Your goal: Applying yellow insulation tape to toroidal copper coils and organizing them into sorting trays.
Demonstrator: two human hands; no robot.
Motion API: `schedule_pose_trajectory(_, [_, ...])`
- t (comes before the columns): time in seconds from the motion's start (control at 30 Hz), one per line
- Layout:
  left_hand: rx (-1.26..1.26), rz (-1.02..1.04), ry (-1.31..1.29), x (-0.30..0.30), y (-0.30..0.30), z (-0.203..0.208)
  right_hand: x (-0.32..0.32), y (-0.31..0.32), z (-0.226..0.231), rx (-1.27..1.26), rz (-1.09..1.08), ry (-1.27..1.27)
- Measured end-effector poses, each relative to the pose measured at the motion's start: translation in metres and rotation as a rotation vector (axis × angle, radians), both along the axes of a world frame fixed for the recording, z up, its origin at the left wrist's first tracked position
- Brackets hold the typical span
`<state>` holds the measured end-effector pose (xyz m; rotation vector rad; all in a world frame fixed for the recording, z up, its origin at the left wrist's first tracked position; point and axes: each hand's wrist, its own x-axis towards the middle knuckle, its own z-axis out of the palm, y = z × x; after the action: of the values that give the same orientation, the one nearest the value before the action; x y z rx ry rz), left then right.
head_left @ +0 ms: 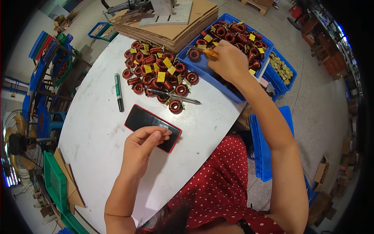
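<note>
Right hand: my right hand [230,62] is closed around an amber tool [210,53], its thin shaft pointing left.
Below it: the tool is over the blue tray [200,69], beside a single coil [194,55] near the tray's left corner.
Tray load: copper-red coils [230,38], many with yellow tabs, heaped toward the far side.
Left hand: my left hand [141,145] hovers over the phone with fingers curled toward the thumb; I cannot tell whether they pinch anything small.
Phone: the red-edged phone [145,119] lies dark face up on the white tabletop [97,148].
Coil pile: more coils, a loose pile [150,69], sit left of the tray, yellow tabs among them.
Pen: a clear pen [177,96] lies at the pile's near edge.
Marker: a green-and-white marker [118,91] with a black end lies left of the pile.
Boards: a stack of brown boards [173,34] stands behind the pile.
</note>
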<state>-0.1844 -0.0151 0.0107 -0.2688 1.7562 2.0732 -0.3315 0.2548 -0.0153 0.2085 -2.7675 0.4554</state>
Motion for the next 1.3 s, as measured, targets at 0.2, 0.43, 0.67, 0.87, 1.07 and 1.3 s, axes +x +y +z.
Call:
schedule_pose_trajectory(0.2, [0.385,0.066,-0.131,0.02,0.023,-0.001,0.112,-0.028,0.031,-0.516,0.409,0.046])
schedule_pose_trajectory(0.43, [0.584,0.031,-0.057,0.051,0.021,-0.006,0.188,-0.062,0.019,-0.773,0.566,-0.019])
schedule_pose_trajectory(0.67, [0.573,0.075,0.015,0.097,0.002,-0.003,0.219,-0.068,0.02,-1.277,0.387,-0.581])
schedule_pose_trajectory(0.87, [0.532,0.088,0.058,0.12,-0.004,-0.01,0.237,-0.08,0.018,-1.351,0.449,-0.655])
schedule_pose_trajectory(1.07, [0.721,0.056,0.068,0.133,-0.008,-0.011,0.25,-0.087,0.016,-1.317,0.541,-0.499])
schedule_pose_trajectory(1.3, [0.475,0.08,0.125,0.142,-0.002,0.0,0.26,-0.099,0.017,-1.291,0.555,-0.398])
